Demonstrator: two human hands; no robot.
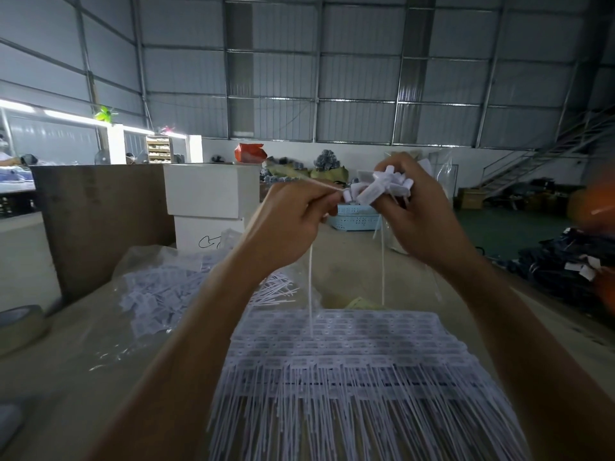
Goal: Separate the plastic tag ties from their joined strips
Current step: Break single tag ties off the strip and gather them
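Both hands are raised above the table. My right hand (412, 207) grips a small cluster of white plastic tag ties (382, 186), their heads fanned out above my fingers and thin tails hanging down. My left hand (293, 214) pinches a single tag tie (327, 188) at its head end, right beside the cluster; its tail sticks out to the upper left. Below my forearms lies a stack of joined tag strips (346, 347), heads in rows and tails pointing toward me. A clear bag with loose separated ties (156, 294) lies to the left.
A brown cardboard box (100, 224) and a white box (209, 191) stand at the table's far left. A tape roll (20, 327) sits at the left edge. A blue basket (357, 217) and piles of dark clothing (565, 261) lie on the floor beyond.
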